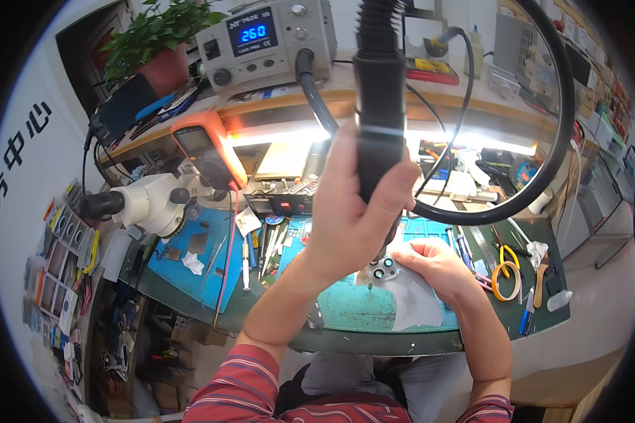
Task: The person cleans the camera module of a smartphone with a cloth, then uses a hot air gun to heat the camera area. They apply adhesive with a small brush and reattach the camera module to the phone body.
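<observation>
My left hand (349, 215) is closed around the black handle of a hot air gun (381, 106), which is held upright in the middle with its nozzle end pointing down. Below it lies a triple-lens phone camera piece (383, 269) with a clear surround; whether it belongs to a whole phone cannot be made out. My right hand (434, 264) pinches the edge beside this piece with thumb and fingers. A whitish cloth or sheet (420, 303) spreads beneath my right hand, on a teal work mat (346, 310).
A hot air station (268, 42) stands on the shelf, its hose looping right. An orange multimeter (210, 149) and white microscope (148, 204) are at left. Tweezers, a syringe (246, 264), yellow-handled pliers (509, 257), a tape roll (506, 280) and a brush (541, 282) surround the mat.
</observation>
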{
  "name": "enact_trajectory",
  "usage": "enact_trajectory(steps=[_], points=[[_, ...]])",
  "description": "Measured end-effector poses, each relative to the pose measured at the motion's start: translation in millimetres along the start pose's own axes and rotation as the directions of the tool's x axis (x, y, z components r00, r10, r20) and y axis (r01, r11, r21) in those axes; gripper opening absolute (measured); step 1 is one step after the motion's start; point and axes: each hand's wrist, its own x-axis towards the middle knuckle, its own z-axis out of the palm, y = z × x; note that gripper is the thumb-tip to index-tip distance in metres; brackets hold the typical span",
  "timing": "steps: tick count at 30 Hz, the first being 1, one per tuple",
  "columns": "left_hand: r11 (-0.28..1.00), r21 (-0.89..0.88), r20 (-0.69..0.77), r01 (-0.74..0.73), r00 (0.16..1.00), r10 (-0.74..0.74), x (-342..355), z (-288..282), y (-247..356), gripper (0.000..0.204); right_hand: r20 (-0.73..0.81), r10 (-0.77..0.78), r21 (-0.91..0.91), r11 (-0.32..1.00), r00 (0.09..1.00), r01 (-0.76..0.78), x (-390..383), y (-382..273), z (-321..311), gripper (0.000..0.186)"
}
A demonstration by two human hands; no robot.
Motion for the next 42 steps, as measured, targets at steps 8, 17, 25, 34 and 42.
enact_trajectory(steps=[8, 17, 25, 34, 42], points=[[0.996, -0.092, -0.073, 0.018, 0.997, -0.025, 3.5, 4.5, 4.3, 0.027, 0.032, -0.015, 0.023, 1.0, 0.999, 0.014, 2.2, 1.1, -2.7, 0.032], [0.999, 0.022, -0.003, -0.041, 0.999, 0.041, 3.0, 0.2, -6.5, 0.034, 0.021, -0.025, -0.03, 0.999, 0.999, 0.026, 0.2, -3.8, 1.2, 0.023], [0.992, -0.119, -0.055, -0.034, 0.998, 0.028, 1.7, 9.2, 0.9, 0.036, 0.042, -0.039, -0.012, 0.999, 0.998, 0.04, 0.2, -3.5, 0.1, 0.023], [0.997, 0.049, 0.015, -0.058, 0.998, 0.057, 6.0, 3.1, -4.1, 0.057, 0.063, -0.042, 0.005, 0.999, 0.997, 0.042, 3.4, -1.6, -1.8, 0.027], [0.995, -0.031, -0.024, -0.095, 0.995, 0.094, 8.7, 1.8, -5.5, 0.041, 0.052, -0.047, 0.032, 0.998, 0.998, 0.045, 4.1, -2.7, -1.9, 0.024]])
